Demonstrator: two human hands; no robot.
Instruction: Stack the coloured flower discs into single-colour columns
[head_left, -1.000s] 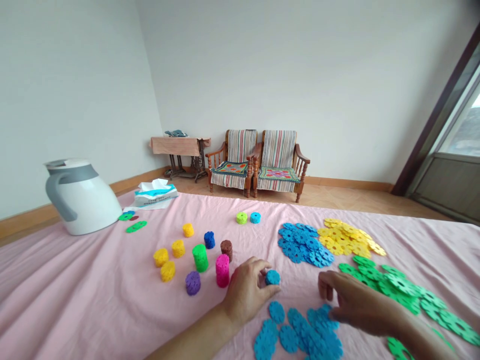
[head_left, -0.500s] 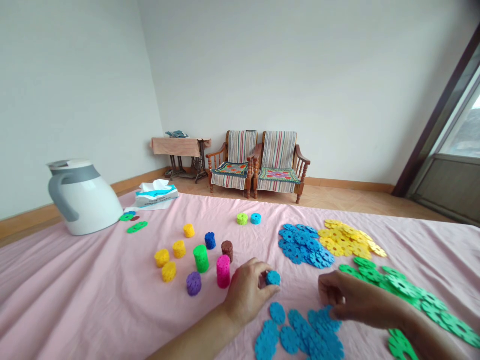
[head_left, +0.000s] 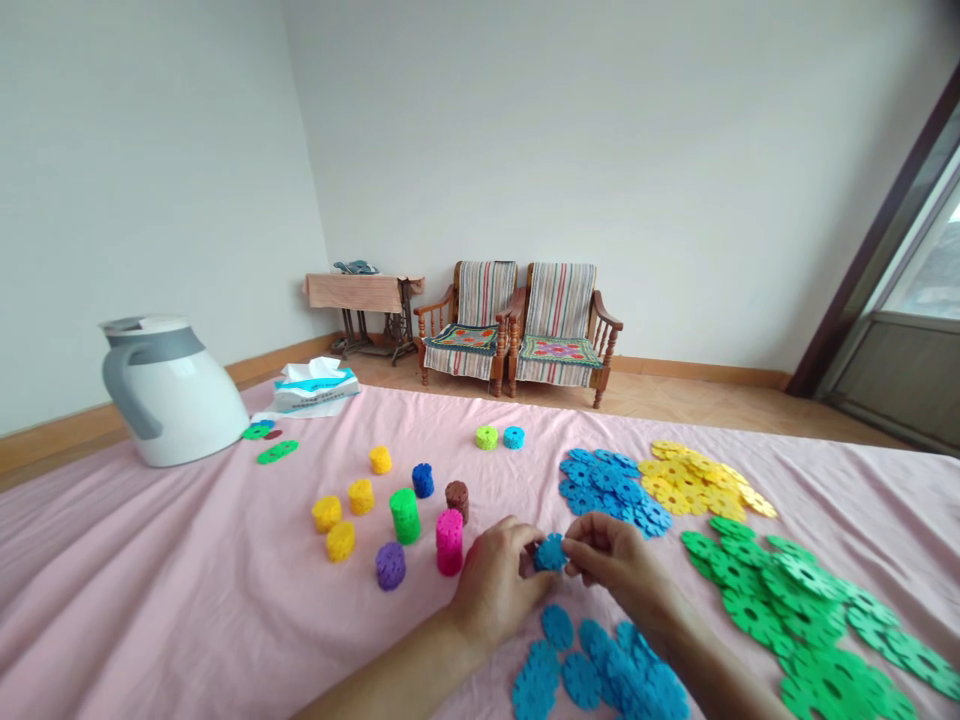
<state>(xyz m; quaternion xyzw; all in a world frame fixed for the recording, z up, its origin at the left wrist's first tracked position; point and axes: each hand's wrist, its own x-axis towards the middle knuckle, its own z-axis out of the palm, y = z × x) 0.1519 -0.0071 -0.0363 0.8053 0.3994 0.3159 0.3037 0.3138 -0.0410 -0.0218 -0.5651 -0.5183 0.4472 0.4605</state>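
My left hand (head_left: 496, 578) curls its fingers and thumb around a short stack of blue snowflake discs standing on the cloth; most of the stack is hidden. A blue snowflake disc (head_left: 551, 552) lies over the top of that stack, its right edge pinched by my right hand (head_left: 615, 556). Below both hands spreads a loose pile of blue discs (head_left: 626, 675). Just left of my left hand stands a tall pink stack (head_left: 450, 543), with a brown stack (head_left: 457, 500) behind it.
Green (head_left: 780, 590), darker blue (head_left: 607, 488) and yellow (head_left: 697, 478) disc piles lie to the right. Several small coloured stacks, including a purple stack (head_left: 391, 566) and a green stack (head_left: 405, 516), stand left. A white jug (head_left: 184, 400) and tissue box (head_left: 316, 388) are at the far left.
My right hand has moved up and left from the blue pile to the stack, carrying a blue disc. My left hand has stayed around the stack.
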